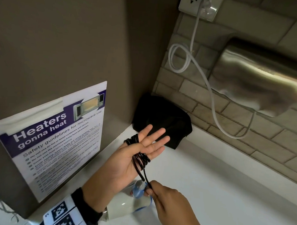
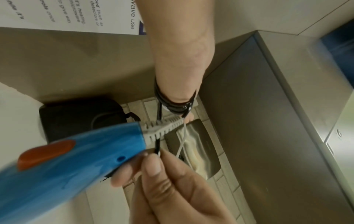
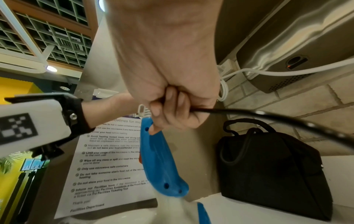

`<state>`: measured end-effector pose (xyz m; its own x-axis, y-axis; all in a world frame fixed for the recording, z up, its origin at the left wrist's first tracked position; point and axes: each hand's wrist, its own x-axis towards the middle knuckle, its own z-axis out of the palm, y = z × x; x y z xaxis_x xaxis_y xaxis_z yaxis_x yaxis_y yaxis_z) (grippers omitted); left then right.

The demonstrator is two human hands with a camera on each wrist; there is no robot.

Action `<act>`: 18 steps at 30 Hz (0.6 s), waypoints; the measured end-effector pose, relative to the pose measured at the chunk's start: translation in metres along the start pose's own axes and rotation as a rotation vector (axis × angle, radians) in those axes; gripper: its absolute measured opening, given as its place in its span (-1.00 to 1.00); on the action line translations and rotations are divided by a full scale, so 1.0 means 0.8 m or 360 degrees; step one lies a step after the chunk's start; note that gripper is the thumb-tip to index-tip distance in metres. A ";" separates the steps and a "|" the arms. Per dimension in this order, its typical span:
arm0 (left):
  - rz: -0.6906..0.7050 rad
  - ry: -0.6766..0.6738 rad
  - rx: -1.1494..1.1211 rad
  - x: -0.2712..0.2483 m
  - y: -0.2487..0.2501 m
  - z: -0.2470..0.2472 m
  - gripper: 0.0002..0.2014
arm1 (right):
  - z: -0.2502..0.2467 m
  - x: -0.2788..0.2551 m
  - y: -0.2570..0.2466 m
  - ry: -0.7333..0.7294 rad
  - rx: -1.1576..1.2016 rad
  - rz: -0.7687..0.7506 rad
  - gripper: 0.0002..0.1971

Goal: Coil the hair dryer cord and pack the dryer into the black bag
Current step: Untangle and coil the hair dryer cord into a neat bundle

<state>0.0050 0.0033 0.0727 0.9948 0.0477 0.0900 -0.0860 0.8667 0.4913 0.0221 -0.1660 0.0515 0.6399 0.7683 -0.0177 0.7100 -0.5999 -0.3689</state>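
Note:
My left hand (image 1: 150, 146) is held palm up with straight fingers over the white counter (image 1: 235, 197). The black cord (image 1: 141, 158) is wound round it in several loops. My right hand (image 1: 152, 188) pinches the cord's free run just below, next to the strain relief. The white and blue hair dryer (image 1: 131, 202) lies on the counter under both hands. In the left wrist view the cord loops (image 2: 172, 104) circle the hand above the blue dryer handle (image 2: 76, 159). In the right wrist view the cord (image 3: 268, 116) leaves my fist (image 3: 168, 109). The black bag (image 1: 161, 120) sits in the corner.
A steel wall hand dryer (image 1: 262, 80) hangs over the counter at the right, its white cable (image 1: 179, 58) looping down from a socket (image 1: 199, 5). A microwave safety poster (image 1: 54, 141) covers the left wall panel. Tiled wall runs behind the bag.

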 end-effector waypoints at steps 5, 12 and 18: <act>0.0039 0.0153 0.0331 0.000 0.004 -0.007 -0.41 | -0.025 -0.006 -0.014 0.0146 -0.0274 0.0044 -0.84; -0.0040 0.0028 0.0745 -0.005 0.007 -0.004 -0.44 | -0.074 -0.008 -0.030 0.0553 -0.0321 -0.0203 -0.85; -0.0310 -0.0368 0.0691 -0.022 -0.001 0.003 -0.68 | -0.111 0.020 -0.030 0.0798 -0.0205 -0.0345 -0.78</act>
<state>-0.0129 0.0007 0.0731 0.9609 -0.2468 0.1257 0.0358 0.5607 0.8272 0.0410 -0.1591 0.1425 0.5144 0.6955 0.5017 0.8509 -0.4867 -0.1979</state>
